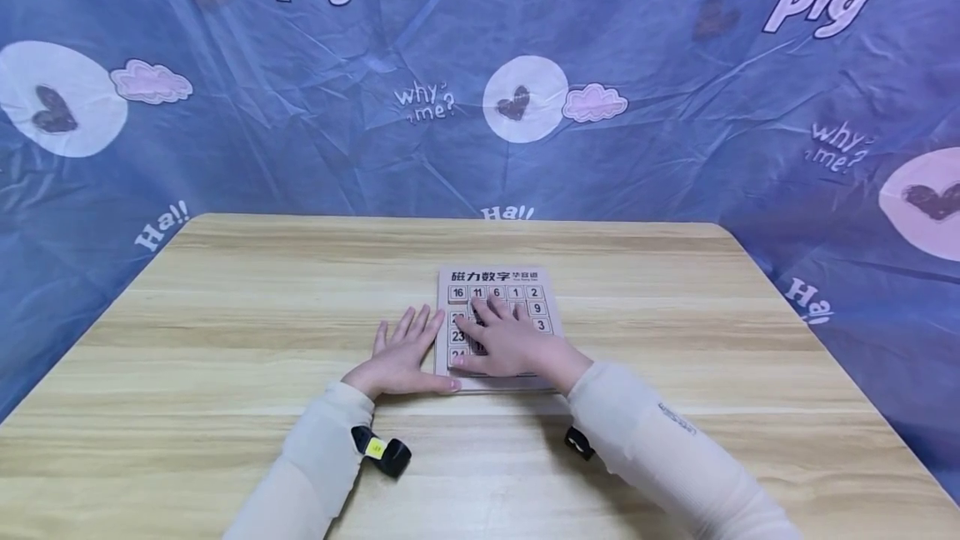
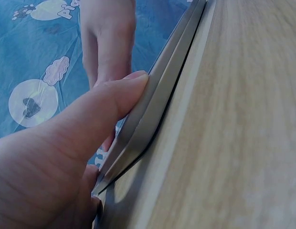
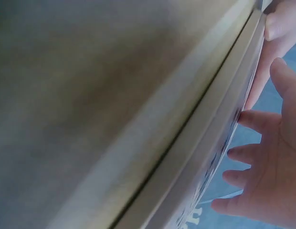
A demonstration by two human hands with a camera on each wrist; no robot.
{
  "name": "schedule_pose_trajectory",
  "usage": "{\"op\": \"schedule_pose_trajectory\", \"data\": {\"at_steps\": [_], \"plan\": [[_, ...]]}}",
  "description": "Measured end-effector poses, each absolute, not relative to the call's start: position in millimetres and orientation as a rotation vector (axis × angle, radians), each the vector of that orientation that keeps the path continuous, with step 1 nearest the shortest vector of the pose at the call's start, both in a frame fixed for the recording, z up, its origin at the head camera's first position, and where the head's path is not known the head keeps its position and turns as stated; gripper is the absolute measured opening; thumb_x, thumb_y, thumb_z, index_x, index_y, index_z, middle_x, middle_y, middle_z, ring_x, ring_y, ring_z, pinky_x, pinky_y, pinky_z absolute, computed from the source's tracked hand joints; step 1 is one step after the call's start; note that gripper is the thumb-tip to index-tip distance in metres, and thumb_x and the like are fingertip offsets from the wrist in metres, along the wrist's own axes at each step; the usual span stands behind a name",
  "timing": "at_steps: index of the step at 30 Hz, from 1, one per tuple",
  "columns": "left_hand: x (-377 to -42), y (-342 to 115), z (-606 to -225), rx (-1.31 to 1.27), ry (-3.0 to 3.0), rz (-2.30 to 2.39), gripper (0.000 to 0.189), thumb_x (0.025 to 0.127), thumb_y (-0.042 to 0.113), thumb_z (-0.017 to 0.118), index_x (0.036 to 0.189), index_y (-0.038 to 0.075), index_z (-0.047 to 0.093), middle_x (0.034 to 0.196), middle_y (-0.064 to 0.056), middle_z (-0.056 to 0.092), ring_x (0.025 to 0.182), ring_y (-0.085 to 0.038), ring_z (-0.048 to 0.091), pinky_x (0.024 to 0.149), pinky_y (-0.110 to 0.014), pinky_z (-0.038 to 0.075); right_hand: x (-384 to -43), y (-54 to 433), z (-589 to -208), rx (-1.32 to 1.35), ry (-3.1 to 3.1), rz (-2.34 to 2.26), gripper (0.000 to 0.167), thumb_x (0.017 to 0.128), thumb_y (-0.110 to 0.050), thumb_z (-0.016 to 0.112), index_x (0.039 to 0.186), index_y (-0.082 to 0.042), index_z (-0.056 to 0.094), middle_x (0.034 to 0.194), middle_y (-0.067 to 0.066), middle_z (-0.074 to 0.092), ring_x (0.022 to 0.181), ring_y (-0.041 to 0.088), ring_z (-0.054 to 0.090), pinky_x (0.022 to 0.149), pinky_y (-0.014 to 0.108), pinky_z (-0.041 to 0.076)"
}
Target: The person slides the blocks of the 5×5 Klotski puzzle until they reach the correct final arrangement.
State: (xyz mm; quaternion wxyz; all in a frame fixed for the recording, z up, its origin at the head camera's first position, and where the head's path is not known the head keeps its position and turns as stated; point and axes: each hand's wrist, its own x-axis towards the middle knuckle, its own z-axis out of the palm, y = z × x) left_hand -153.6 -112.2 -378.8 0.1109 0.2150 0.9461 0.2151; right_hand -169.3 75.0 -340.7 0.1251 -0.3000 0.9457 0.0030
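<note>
A flat number sliding puzzle [image 1: 495,385] lies on the table, with Chinese lettering across its top and rows of numbered tiles [image 1: 534,292]. In the left column, a narrow gap shows under the tile marked 16 [image 1: 458,293]. My left hand [image 1: 401,362] rests at the puzzle's lower left corner, thumb on the front rim and fingers straight along the left side. Spread over the tiles is my right hand [image 1: 510,346], its index fingertip touching a tile in the left column. Several middle tiles are hidden under it. The left wrist view shows the left thumb [image 2: 124,93] pressed on the puzzle's edge [image 2: 153,109].
The wood-grain table [image 1: 225,340] extends around the puzzle on all sides. Behind it hangs a blue printed cloth [image 1: 337,148]. A black wrist camera [image 1: 390,457] juts from the left sleeve, and another [image 1: 579,443] shows under the right sleeve.
</note>
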Motion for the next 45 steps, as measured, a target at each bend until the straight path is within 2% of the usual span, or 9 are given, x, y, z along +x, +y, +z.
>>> {"op": "schedule_pose_trajectory", "data": {"at_steps": [6,13,20,25,34,45], "plan": [[-154.2,-114.0,-378.2,0.625,2.781,0.639,0.106,0.063,0.065,0.058,0.14,0.012,0.007,0.142,-0.013,-0.001,0.127,-0.029,-0.008,0.093,-0.054,-0.012,-159.8,78.1,-341.2,-0.947,2.745,0.025,0.072,0.08,-0.064,0.031,0.137,-0.021,0.025,0.142,0.012,0.009,0.127,0.034,0.004,0.094,0.058,0.01],[-154.5,-112.2,-379.0,0.633,2.781,0.627,0.106,0.063,0.066,0.057,0.14,0.012,0.007,0.142,-0.013,-0.001,0.127,-0.029,-0.008,0.093,-0.054,-0.012,-160.7,94.8,-339.5,-0.923,2.755,-0.093,0.068,0.081,-0.062,0.033,0.136,-0.023,0.026,0.142,0.011,0.007,0.127,0.034,0.001,0.094,0.058,0.005],[-154.3,-110.9,-378.2,0.622,2.783,0.642,0.108,0.061,0.066,0.058,0.14,0.012,0.007,0.143,-0.012,-0.001,0.127,-0.028,-0.008,0.094,-0.053,-0.012,-167.4,144.2,-340.5,-0.804,2.832,-0.2,0.071,0.082,-0.058,0.038,0.136,-0.012,0.027,0.141,0.017,0.009,0.125,0.039,0.005,0.093,0.06,0.008],[-154.7,-111.4,-380.5,0.615,2.782,0.625,0.108,0.061,0.067,0.058,0.14,0.014,0.006,0.143,-0.011,-0.002,0.127,-0.027,-0.009,0.094,-0.052,-0.012,-170.6,164.4,-345.6,-0.705,2.86,-0.246,0.071,0.083,-0.056,0.04,0.135,-0.009,0.031,0.14,0.019,0.011,0.123,0.043,0.007,0.091,0.062,0.009],[-154.0,-111.5,-380.6,0.616,2.779,0.642,0.108,0.061,0.066,0.058,0.14,0.014,0.006,0.143,-0.011,-0.002,0.127,-0.027,-0.009,0.094,-0.052,-0.012,-173.3,148.7,-347.2,-0.791,2.869,-0.211,0.071,0.082,-0.056,0.042,0.133,-0.007,0.033,0.139,0.02,0.013,0.123,0.042,0.008,0.091,0.062,0.012],[-154.9,-112.0,-381.2,0.623,2.784,0.65,0.108,0.061,0.066,0.058,0.14,0.012,0.007,0.143,-0.011,-0.001,0.127,-0.028,-0.008,0.094,-0.052,-0.012,-168.0,145.9,-339.5,-0.777,2.868,-0.184,0.072,0.082,-0.056,0.042,0.134,-0.009,0.031,0.14,0.02,0.011,0.125,0.04,0.006,0.092,0.061,0.009]]}}
